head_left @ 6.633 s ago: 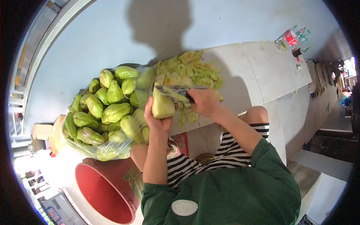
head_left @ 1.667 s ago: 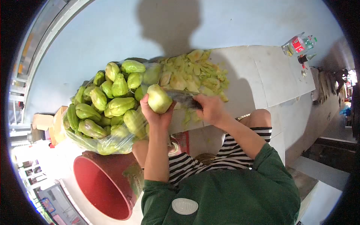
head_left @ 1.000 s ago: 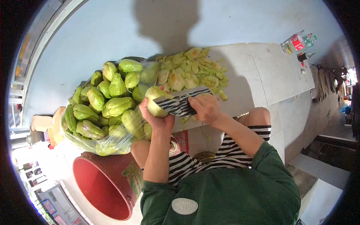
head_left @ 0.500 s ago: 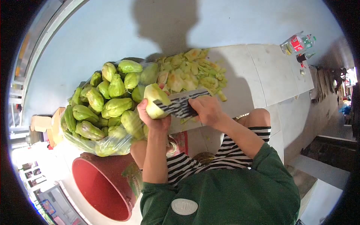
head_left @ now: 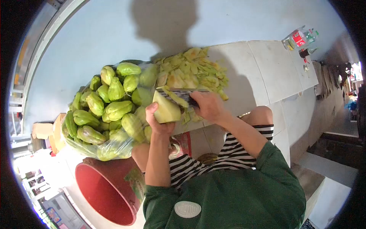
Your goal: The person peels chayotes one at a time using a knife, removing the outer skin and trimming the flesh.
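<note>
A pale, peeled chayote [head_left: 166,109] sits in my left hand [head_left: 159,121], whose fingers wrap round its lower side. My right hand [head_left: 209,107] is closed round the handle end of a broad knife [head_left: 187,92] with a dark and light patterned blade. The blade lies along the top of the chayote, and a strip of green peel [head_left: 176,98] hangs beside it. Behind the knife spreads a heap of peelings [head_left: 187,68] on the tiled ledge. Left of my hands, a clear plastic bag [head_left: 114,147] bulges with several green unpeeled chayotes [head_left: 118,110].
A red bucket [head_left: 105,192] lies tilted below the bag. Plastic bottles [head_left: 299,38] and a small dark bottle [head_left: 306,53] stand at the far right of the tiled ledge [head_left: 263,72]. A cardboard box [head_left: 58,133] is at the left. My knees flank the ledge's front edge.
The knife has moved up along the chayote, and a peel strip now hangs from its top. My left hand has turned the chayote, tilting it.
</note>
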The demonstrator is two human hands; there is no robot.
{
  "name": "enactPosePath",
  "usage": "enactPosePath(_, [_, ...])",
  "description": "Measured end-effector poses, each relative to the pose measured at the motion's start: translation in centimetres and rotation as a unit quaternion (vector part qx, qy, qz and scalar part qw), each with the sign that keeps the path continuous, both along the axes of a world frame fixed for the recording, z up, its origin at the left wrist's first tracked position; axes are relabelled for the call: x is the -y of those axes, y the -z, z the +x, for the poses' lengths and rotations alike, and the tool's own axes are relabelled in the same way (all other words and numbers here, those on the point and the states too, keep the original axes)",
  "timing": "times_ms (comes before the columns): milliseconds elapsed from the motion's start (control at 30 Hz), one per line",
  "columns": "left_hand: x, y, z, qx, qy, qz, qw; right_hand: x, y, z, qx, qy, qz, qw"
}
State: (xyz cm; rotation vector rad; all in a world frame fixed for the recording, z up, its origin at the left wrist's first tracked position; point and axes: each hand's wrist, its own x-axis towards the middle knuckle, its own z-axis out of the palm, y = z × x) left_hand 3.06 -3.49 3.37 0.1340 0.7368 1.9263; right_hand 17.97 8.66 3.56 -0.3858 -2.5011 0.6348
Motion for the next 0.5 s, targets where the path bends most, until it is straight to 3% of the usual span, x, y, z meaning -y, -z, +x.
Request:
enactPosePath(67, [0.1,0.0,0.0,-0.007,0.012,0.004,1.000,-0.4,0.5,0.1,0.043,0.045,-0.017,0.998])
enactPosePath(133, [-0.3,-0.8,0.0,-0.021,0.003,0.001,1.000,0.1,-1.4,0.1,0.027,-0.016,-0.010,0.999])
enactPosePath(267, [0.3,-0.6,0.1,-0.020,0.014,-0.044,0.999,0.1,-0.7,0.1,0.007,-0.026,-0.022,0.999])
enactPosePath(333, [0.5,-0.5,-0.1,-0.015,0.060,-0.008,0.998,-1.6,1.3,-0.7,0.162,0.131,-0.146,0.967])
enactPosePath(400, [0.2,-0.8,-0.6,-0.005,0.111,0.054,0.992,-1.4,0.5,-0.3,0.126,0.115,-0.137,0.976])
enactPosePath(433, [0.0,-1.1,-0.4,-0.003,0.105,0.058,0.993,-1.3,0.0,-0.2,0.098,0.090,-0.130,0.983])
enactPosePath(500, [-0.1,-2.1,0.1,0.045,-0.016,0.003,0.999,-1.0,0.3,-0.2,0.088,0.083,-0.133,0.984])
